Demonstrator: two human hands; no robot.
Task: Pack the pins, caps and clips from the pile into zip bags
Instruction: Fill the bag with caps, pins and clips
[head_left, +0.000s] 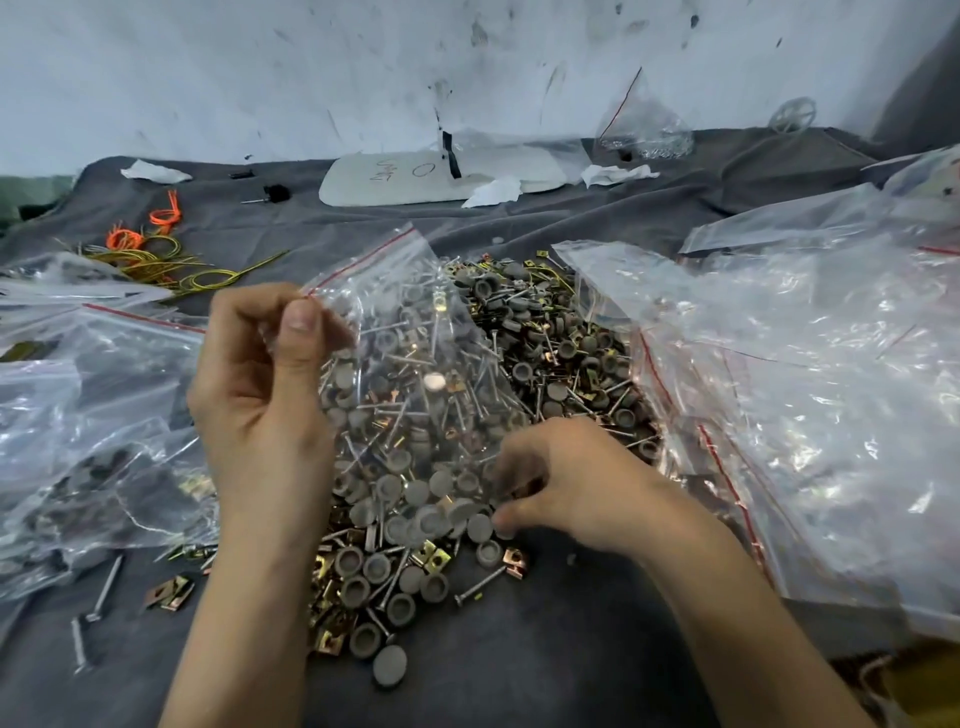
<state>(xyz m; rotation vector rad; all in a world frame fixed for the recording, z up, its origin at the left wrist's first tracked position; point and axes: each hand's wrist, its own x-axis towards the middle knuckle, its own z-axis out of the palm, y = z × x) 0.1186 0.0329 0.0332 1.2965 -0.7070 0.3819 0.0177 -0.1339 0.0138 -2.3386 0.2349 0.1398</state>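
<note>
A big pile (545, 353) of metal pins, round grey caps and brass clips lies in the middle of a grey cloth (545, 665). My left hand (260, 384) pinches the red-striped mouth of a clear zip bag (405, 338) and holds it up over the pile. My right hand (566, 483) reaches down at the bag's lower edge, fingers curled among grey caps (480, 527) at the near side of the pile. What its fingertips hold is hidden.
Filled zip bags (88, 467) lie at the left. A heap of clear bags (810, 405) covers the right. Loose pins and clips (166, 592) lie at front left. Yellow and orange wire loops (156, 254) sit far left, a white board (415, 179) at the back.
</note>
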